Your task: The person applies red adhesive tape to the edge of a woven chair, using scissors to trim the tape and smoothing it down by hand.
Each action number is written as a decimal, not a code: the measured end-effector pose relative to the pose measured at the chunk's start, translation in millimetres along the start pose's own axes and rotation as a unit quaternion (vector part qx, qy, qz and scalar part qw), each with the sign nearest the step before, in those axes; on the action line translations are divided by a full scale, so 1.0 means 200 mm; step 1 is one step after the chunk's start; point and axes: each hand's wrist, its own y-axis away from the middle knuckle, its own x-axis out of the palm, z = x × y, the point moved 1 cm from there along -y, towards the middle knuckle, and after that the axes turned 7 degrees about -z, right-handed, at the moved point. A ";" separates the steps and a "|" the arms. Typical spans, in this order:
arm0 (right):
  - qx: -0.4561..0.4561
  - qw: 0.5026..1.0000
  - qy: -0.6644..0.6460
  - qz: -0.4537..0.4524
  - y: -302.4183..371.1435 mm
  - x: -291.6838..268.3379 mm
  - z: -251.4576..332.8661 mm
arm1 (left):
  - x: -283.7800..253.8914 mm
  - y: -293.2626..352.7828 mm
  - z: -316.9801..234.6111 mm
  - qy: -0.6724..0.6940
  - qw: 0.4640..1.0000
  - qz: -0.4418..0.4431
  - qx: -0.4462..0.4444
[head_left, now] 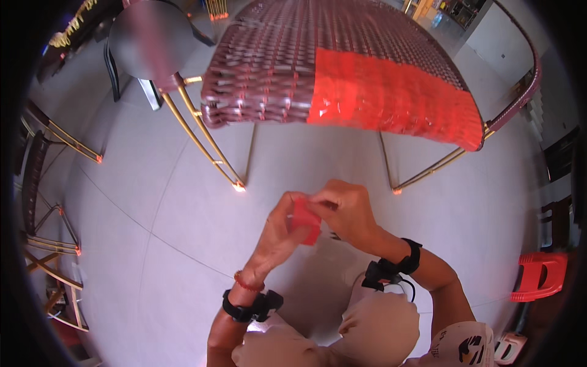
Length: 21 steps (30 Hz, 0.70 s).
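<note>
Grasping red tape [307,221] (roll or wad, can't tell) in L hand [276,237], just short of chair [260,79], prob. to steady it while pinching its upper edge w/ R hand [350,209]. Using 2 hands, likely for control. Note red cover [397,101] on chair's R front, maybe as protection.

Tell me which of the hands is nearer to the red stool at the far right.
Right. The right hand is left of the red stool, well apart from it; the left hand is farther left.

head-worn fisheye | faces down | hands [350,211] near | outermost detail uncertain
</note>
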 end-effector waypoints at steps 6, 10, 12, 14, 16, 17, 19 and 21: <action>-0.202 0.971 0.119 -0.045 -0.02 -0.01 0.06 | -0.03 0.00 -0.01 -0.054 0.998 0.014 0.036; -0.236 0.964 0.121 -0.029 -0.02 -0.02 0.13 | -0.05 0.07 -0.11 0.101 0.995 0.011 0.005; -0.225 0.969 0.100 -0.025 -0.02 -0.02 0.14 | -0.06 0.06 -0.06 -0.048 0.995 0.005 0.084; -0.208 0.976 0.061 -0.033 -0.03 -0.02 0.14 | -0.04 0.03 -0.06 -0.083 0.992 -0.021 0.096; -0.211 0.975 0.061 -0.029 -0.06 -0.04 0.21 | -0.03 0.01 -0.09 -0.119 0.986 -0.049 0.103; -0.219 0.974 0.060 -0.029 -0.08 -0.05 0.25 | -0.03 0.01 -0.10 -0.092 0.990 -0.053 0.089; -0.178 0.983 0.039 -0.033 -0.11 -0.07 0.25 | -0.04 0.01 -0.08 -0.085 0.991 -0.069 0.082; -0.141 0.989 0.023 -0.038 -0.15 -0.10 0.27 | -0.03 0.04 -0.09 -0.091 0.987 -0.088 0.095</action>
